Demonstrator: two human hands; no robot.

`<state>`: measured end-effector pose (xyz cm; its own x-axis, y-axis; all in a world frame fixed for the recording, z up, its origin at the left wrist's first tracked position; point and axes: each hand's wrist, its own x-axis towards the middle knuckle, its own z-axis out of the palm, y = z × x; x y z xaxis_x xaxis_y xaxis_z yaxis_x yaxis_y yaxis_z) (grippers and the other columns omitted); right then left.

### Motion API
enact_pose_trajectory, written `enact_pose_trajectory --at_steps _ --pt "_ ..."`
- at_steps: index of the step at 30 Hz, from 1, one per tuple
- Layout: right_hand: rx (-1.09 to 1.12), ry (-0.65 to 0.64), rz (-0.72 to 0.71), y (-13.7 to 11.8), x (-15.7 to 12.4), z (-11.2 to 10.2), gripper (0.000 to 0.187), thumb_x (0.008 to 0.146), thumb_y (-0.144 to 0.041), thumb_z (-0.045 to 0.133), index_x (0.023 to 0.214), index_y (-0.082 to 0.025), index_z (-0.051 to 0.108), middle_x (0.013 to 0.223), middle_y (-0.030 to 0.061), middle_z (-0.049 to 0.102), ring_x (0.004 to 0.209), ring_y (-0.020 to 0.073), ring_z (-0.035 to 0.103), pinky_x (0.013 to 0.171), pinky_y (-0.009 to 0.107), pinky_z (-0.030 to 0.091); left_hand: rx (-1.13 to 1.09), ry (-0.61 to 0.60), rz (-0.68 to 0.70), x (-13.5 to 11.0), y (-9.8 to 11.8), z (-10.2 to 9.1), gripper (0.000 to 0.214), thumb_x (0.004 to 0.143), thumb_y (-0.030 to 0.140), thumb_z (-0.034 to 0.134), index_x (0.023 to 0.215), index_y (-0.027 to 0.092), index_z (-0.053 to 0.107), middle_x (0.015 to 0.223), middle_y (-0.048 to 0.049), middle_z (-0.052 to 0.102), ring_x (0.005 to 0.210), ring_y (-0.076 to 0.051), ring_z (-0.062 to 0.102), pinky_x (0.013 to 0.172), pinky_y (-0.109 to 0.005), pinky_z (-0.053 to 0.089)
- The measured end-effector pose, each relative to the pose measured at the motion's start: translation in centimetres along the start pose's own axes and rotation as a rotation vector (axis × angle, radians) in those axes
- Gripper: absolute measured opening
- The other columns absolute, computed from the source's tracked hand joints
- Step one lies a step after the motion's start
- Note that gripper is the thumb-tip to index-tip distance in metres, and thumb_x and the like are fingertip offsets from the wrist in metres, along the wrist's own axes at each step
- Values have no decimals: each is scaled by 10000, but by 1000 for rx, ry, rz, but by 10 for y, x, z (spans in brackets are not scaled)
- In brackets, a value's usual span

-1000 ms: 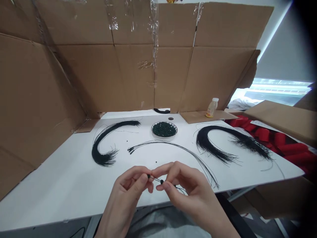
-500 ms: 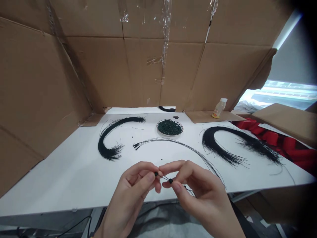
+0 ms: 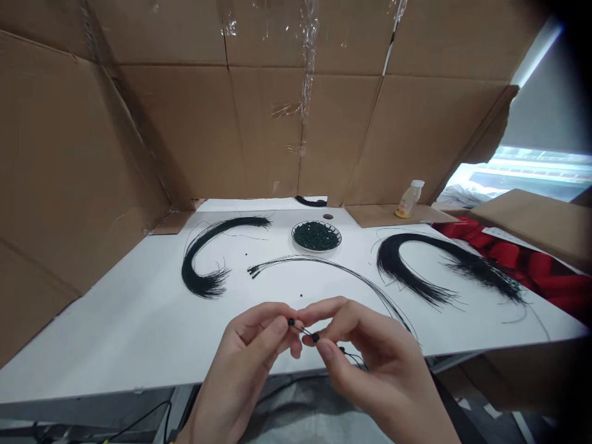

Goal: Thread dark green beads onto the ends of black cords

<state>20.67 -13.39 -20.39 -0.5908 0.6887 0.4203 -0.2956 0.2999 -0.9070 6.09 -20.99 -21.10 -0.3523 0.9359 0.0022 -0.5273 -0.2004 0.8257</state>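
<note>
In the head view, near the table's front edge, my left hand (image 3: 250, 364) pinches a small dark bead (image 3: 291, 322) between thumb and forefinger. My right hand (image 3: 379, 361) is closed in a pinch on a second dark bead (image 3: 315, 337). Thin black cord (image 3: 303, 330) runs doubled between the two beads. Below the right fingers another dark piece (image 3: 342, 349) hangs with loops of cord, partly hidden by the hand. Beyond the hands, a plate (image 3: 340, 242) holds many dark green beads. Several cords (image 3: 319, 260) with dark ends lie curved across the table.
Bundles of black cord lie at the left (image 3: 189, 271) and right (image 3: 393, 259) of the white table (image 3: 139, 320). Cardboard (image 3: 259, 135) walls in the back and left. A bottle (image 3: 409, 198) stands at the back right, near red material (image 3: 509, 259).
The bead in my right fingers has shifted slightly left, closer to the one in my left hand. The left hand has barely moved, and the view has tilted a little.
</note>
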Motion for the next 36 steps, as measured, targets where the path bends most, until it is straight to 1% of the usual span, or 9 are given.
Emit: enact_pose_trajectory --at_steps 5,10,16,22,28,32,34,36 --pt "-47 10 -52 -1 1 2 171 840 -52 643 769 -206 663 1050 2 768 931 142 733 826 202 577 48 19 6 1 -2 -3 126 797 341 869 830 222 846 650 7 738 656 -88 649 718 -134 545" --pt "-55 7 -54 0 2 5 162 844 -59 641 767 -202 648 1032 -1 744 864 128 721 797 214 566 126 32 68 1 -3 -3 124 793 369 869 818 249 849 655 16 744 682 -91 669 723 -118 539" --pt "-127 10 -73 2 1 4 151 872 -93 658 778 -208 634 1026 0 720 940 146 693 801 228 534 214 46 134 0 -8 -8 76 823 337 844 881 289 853 794 14 800 744 -116 703 741 -144 563" --pt "-157 -1 -115 4 1 2 156 875 -85 657 793 -216 636 1047 -13 711 953 139 687 817 227 525 247 54 125 -1 -8 -6 54 833 296 830 882 279 846 788 2 795 751 -130 714 744 -155 569" --pt "-155 -10 -115 4 1 2 166 862 -67 654 788 -212 628 1039 -13 709 940 136 683 810 229 521 256 46 131 0 -9 -8 57 835 311 834 887 288 837 803 12 799 753 -110 713 740 -124 560" --pt "-121 -23 -93 5 2 0 171 870 -67 653 781 -208 612 1011 -16 708 926 128 682 821 221 522 264 10 154 2 -11 -13 102 816 294 855 914 300 827 828 13 811 766 -111 730 735 -125 566" --pt "-109 -47 -79 4 3 -2 165 886 -77 648 787 -204 613 1003 -10 705 925 125 681 812 209 532 281 -3 158 2 -11 -13 138 808 281 861 940 301 822 833 8 812 774 -120 737 728 -135 572" --pt "-117 -87 -67 3 4 -5 155 924 -106 641 803 -201 624 992 -2 706 920 123 682 799 199 539 315 10 163 3 -9 -12 173 797 267 867 959 304 820 812 12 805 760 -124 734 717 -143 571"
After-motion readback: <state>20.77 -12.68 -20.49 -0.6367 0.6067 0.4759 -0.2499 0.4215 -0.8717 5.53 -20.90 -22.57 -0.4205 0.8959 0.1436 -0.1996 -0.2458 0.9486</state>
